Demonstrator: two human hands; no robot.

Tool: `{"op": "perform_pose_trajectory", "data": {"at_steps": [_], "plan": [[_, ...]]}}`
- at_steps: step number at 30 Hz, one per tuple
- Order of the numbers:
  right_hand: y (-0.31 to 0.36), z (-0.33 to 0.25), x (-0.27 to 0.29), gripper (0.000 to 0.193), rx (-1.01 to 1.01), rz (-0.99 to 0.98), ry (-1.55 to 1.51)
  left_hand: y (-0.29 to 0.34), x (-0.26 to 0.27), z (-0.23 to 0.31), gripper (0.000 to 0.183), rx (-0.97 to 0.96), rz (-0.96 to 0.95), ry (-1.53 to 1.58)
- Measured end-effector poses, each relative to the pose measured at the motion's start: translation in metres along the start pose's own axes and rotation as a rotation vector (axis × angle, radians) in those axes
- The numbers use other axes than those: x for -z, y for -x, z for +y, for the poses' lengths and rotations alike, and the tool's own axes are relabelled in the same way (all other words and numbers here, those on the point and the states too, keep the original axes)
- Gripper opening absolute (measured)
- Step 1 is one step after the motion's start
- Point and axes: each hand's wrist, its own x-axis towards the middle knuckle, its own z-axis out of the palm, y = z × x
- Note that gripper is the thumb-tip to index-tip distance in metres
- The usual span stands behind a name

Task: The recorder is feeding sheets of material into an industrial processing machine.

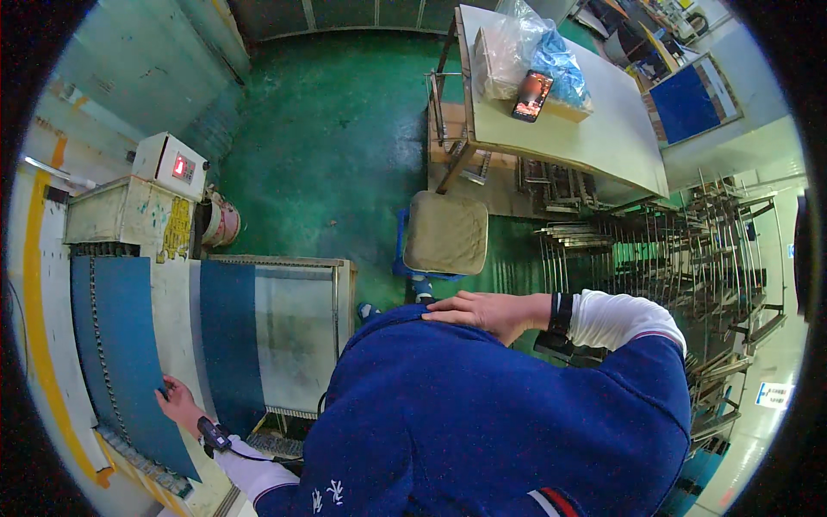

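Note:
At the left side, a long blue sheet [136,345] lies on a conveyor-like bed beside a row of chain links [102,345]. My left hand [179,405] is at the sheet's right edge, its thumb and fingers closed on that edge. A dark device is strapped to the left wrist. My right hand [495,314] rests on the front of my blue top [508,405], fingers stretched out and holding nothing. Another dark device [560,319] sits on the right wrist. A second blue strip [228,336] lies between the sheet and a pale panel [295,340].
A control box [172,168] with a red display stands beyond the sheet, near a bucket [220,222]. Ahead is a padded stool [446,233]. A table [603,138] holds a phone [531,96] and plastic bags [560,65]. Metal racks [672,250] crowd the right.

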Motion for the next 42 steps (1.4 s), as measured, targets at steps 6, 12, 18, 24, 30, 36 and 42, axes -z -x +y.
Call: {"op": "perform_pose_trajectory", "data": {"at_steps": [6, 12, 18, 24, 30, 36, 42], "plan": [[-0.002, -0.002, -0.005, 0.102, -0.007, 0.008, 0.013, 0.009, -0.003, -0.001, 0.029, -0.019, -0.044, -0.038], [-0.004, -0.005, -0.007, 0.101, -0.006, 0.015, -0.005, 0.007, 0.001, -0.004, 0.039, -0.048, -0.127, -0.087], [-0.007, -0.007, -0.007, 0.098, -0.021, 0.007, 0.02, 0.009, 0.019, -0.007, 0.053, -0.028, -0.322, -0.19], [-0.023, -0.016, -0.011, 0.092, -0.013, -0.007, 0.004, 0.017, 0.058, -0.008, 0.046, -0.096, -0.443, -0.686], [-0.029, -0.016, -0.033, 0.071, -0.066, -0.003, 0.073, 0.081, -0.017, -0.08, 0.038, -0.405, -0.06, -1.734], [-0.034, -0.022, -0.027, 0.063, -0.086, -0.002, 0.1, 0.066, 0.015, -0.089, 0.039, -0.724, -0.182, -2.198], [-0.036, -0.029, -0.026, 0.065, -0.098, -0.009, 0.1, 0.049, 0.043, -0.088, 0.035, -0.597, -0.188, -2.247]]}}
